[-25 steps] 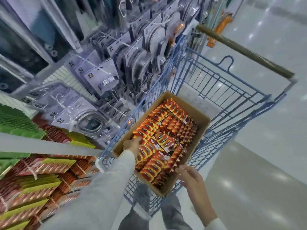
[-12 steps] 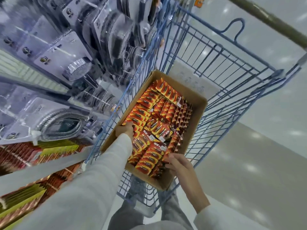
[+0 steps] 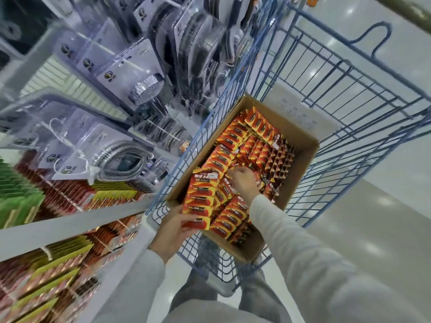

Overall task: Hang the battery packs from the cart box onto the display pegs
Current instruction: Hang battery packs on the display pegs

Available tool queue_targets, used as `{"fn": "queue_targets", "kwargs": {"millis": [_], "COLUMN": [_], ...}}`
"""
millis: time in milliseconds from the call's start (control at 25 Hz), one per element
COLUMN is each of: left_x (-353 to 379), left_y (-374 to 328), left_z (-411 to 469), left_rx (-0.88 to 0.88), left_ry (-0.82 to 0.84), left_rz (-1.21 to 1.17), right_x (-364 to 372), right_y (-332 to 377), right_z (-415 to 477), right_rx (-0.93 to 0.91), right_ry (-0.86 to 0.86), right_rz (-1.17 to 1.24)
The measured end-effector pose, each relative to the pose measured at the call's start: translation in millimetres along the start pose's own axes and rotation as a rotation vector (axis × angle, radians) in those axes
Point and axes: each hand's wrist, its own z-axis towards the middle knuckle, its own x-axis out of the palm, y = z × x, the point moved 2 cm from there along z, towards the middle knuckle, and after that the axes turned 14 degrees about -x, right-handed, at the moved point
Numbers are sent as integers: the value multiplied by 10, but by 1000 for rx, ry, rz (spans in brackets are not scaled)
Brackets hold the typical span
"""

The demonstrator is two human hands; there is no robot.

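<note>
- Left hand [image 3: 172, 231]: grips a fanned row of packs [image 3: 200, 199], orange and red with yellow edges. Thumb lies on top of the nearest pack and the fingers curl under it. The near end of the row sits over the box's near-left edge.
- Far left, display [image 3: 58, 264]: rows of hung goods in red, green and yellow, blurred. I cannot make out the pegs themselves. A grey rail [image 3: 70, 227] crosses in front of them.
- Above the display: shower heads [image 3: 144, 89] and a coiled metal hose [image 3: 121, 159], all in clear blister cards.
- Centre, box [image 3: 303, 164]: open brown cardboard, set slantwise inside the cart. It is packed with more packs standing in rows. A bare strip of cardboard shows along its right wall.
- Right hand [image 3: 243, 183]: over the middle of the box, back of the hand up, fingers bent down among the packs. I cannot tell whether they pinch one. A pale grey sleeve [image 3: 291, 248] covers the arm.
- Cart [image 3: 345, 89]: blue wire, pulled up just beside the display. Its olive handle [image 3: 405, 10] is at the top right.
- Below the cart: my grey trousers [image 3: 205, 285].
- Right: glossy pale floor [image 3: 373, 229] with light spots.
</note>
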Motion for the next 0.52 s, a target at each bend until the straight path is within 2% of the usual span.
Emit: {"fn": "queue_targets", "kwargs": {"millis": [240, 360, 520], "left_x": [-434, -492, -420], "left_y": [429, 482, 433], "left_z": [-341, -382, -489], "left_rx": [134, 185, 245], "left_ry": [-72, -70, -23], "left_rz": [8, 1, -50], "right_x": [414, 456, 270], "right_y": [-105, -201, -199], "right_z": [677, 758, 560], "right_rx": [93, 104, 161], "right_ry": [-105, -226, -205], "right_rz": [-82, 97, 339]}}
